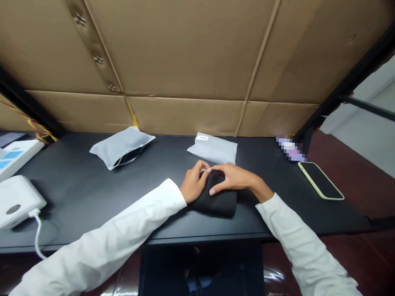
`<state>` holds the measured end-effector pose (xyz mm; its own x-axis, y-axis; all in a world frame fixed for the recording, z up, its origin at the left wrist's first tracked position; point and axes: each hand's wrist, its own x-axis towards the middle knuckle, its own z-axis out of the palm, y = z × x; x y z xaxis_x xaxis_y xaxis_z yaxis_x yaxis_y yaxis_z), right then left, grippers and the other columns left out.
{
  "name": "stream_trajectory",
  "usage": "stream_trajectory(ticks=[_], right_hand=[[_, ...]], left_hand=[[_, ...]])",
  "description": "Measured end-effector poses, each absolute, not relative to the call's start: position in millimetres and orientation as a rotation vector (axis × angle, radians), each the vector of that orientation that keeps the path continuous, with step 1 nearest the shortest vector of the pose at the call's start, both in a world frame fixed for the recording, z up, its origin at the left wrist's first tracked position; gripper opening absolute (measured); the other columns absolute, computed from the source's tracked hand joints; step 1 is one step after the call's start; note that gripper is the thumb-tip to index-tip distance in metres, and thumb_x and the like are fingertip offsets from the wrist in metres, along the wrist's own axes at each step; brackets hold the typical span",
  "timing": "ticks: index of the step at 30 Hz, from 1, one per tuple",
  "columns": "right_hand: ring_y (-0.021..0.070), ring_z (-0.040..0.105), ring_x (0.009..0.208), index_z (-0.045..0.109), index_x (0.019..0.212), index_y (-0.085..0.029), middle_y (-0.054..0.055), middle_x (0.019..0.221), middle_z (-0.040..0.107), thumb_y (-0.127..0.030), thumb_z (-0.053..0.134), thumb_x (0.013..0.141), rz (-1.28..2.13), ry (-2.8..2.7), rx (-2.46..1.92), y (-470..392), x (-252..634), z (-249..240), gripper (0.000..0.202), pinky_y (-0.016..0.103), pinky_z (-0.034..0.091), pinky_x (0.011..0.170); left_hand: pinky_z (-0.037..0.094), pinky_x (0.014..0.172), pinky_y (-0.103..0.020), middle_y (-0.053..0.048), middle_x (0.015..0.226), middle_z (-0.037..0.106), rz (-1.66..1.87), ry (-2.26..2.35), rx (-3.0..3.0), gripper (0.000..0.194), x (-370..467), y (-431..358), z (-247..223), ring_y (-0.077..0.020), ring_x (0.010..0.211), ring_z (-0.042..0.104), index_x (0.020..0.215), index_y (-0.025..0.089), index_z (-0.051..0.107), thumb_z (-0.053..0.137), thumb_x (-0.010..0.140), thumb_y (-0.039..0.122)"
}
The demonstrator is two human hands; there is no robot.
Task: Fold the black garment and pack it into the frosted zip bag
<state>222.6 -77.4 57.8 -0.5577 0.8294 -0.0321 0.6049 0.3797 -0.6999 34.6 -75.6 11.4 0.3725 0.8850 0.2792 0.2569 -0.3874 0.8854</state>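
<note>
A soft black folded bundle [219, 204], which looks like cloth, lies near the front edge of the black table. My left hand [193, 183] is at its left side, with fingers curled and thumb and index pinched at the top edge. From the right, my right hand [232, 177] arches over the bundle, thumb apart from the fingers and lying on the cloth. Its index fingertip meets my left fingertips. Just behind them lies a flat frosted plastic bag [214, 148] with a small white label. Another frosted bag [122, 145], its mouth gaping, rests farther left.
A white power bank [11, 201] with a cable and a power strip [7, 161] stand at the left. At the right lie a phone [321, 180] and a blurred-out purple item [291, 148]. Cardboard [190, 53] walls off the back; dark posts flank the table.
</note>
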Motion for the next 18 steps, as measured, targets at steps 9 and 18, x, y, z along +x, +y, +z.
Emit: stream_trajectory(ticks=[9,18], right_hand=[[0.0196,0.064,0.076,0.072,0.087,-0.019,0.0,0.082,0.071,-0.051,0.084,0.059,1.376,-2.233,-1.216,-60.4,227.3,54.0,0.044,0.028,0.05,0.065],[0.0248,0.072,0.092,0.069,0.098,-0.018,0.008,0.094,0.076,-0.054,0.077,0.072,1.383,-0.966,-0.987,-33.6,267.5,37.6,0.045,0.038,0.059,0.084]], left_hand=[[0.046,0.083,-0.033,-0.009,0.104,0.064,1.139,1.242,2.439,0.019,33.1,-31.5,9.3,-0.0212,0.094,0.062,0.107,0.019,0.054,0.042,0.098,0.03],[0.046,0.079,-0.033,-0.012,0.094,0.068,0.567,1.074,2.975,0.029,4.1,39.4,9.5,-0.0232,0.096,0.06,0.094,0.016,0.068,0.044,0.098,0.033]])
